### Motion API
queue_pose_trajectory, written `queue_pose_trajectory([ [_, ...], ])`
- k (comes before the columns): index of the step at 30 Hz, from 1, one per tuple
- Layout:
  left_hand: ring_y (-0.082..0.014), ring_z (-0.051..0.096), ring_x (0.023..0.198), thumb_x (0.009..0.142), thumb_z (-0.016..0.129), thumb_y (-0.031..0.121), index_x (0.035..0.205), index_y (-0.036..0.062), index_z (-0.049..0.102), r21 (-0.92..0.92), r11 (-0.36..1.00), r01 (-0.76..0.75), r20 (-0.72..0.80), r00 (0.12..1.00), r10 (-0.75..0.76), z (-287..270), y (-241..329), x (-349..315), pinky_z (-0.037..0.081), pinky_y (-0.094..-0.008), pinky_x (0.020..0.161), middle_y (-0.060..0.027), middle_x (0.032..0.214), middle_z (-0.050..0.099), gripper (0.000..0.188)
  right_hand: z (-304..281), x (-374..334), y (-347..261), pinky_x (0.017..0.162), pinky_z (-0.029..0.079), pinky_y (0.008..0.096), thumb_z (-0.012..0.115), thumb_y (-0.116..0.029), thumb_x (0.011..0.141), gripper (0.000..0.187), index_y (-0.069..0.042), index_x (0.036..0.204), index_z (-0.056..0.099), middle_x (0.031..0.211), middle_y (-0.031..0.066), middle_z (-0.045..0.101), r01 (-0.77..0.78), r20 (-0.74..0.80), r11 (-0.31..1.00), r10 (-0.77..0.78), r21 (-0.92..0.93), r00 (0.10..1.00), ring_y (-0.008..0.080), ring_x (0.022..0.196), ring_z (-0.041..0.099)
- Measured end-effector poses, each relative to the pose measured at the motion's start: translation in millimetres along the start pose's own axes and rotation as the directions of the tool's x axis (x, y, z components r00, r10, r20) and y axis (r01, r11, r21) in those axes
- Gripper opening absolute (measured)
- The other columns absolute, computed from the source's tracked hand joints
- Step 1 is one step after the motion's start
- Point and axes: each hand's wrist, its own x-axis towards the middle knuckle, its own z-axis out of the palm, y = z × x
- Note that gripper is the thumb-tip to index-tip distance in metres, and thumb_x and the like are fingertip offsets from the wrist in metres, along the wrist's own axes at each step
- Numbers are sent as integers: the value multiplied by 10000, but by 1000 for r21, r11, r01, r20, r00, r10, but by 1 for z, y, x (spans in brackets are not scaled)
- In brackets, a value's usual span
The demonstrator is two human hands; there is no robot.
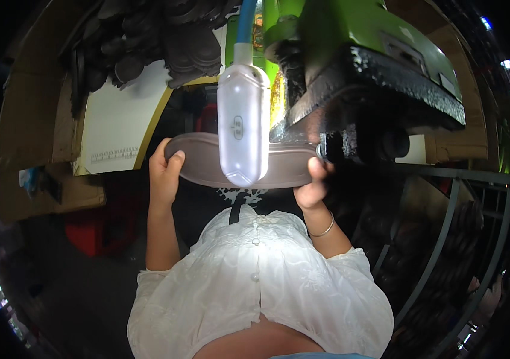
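A long dark brown shoe sole with a raised rim lies crosswise in front of me, held at both ends. My left hand grips its left end, thumb on top and fingers beneath. At the right end my right hand is closed on the sole, its thumb near the edge; part of that hand is in dark shadow. The sole's right end is against or close beside a dark round machine part; contact cannot be made out. A lit white lamp hides the middle of the sole.
Above right stands a green machine with a black lower body. Dark soles are heaped at upper left, by a white board with a yellow edge. A red plastic object is at lower left, a metal rack at right.
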Motion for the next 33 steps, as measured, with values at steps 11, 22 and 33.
queue_pose_trajectory([
  [11, -267, 622, 809, 664, 550, 110, 1047, -16, 567, 450, 891, 63, 548, 769, -331, 72, -47, -43, 464, -331, 753, -179, 895, 635, 403, 0, 40, -39, 677, 430, 257, 633, -153, 684, 273, 39, 864, 561, 796, 51, 580, 15, 447, 814, 303, -580, 842, 110, 714, 523],
  [22, -31, 524, 614, 780, 631, 84, 829, 45, 612, 237, 940, -245, -20, 966, 257, 9, -23, 49, 430, -198, 554, 7, 684, 585, 66, -131, 106, -56, 524, 475, 277, 514, -95, 799, 284, -16, 1071, 523, 767, 104, 610, 224, 3, 530, -386, -818, 923, 180, 540, 559],
  [33, -383, 538, 920, 756, 573, 255, 1108, 102, 413, 660, 725, 196, -642, 649, 408, -222, -26, 214, 435, -459, 773, -205, 1083, 492, 416, -46, 92, 117, 413, 455, 266, 536, -148, 832, 323, -40, 1127, 464, 756, 118, 609, -233, -65, 835, 232, -499, 971, 180, 455, 553],
])
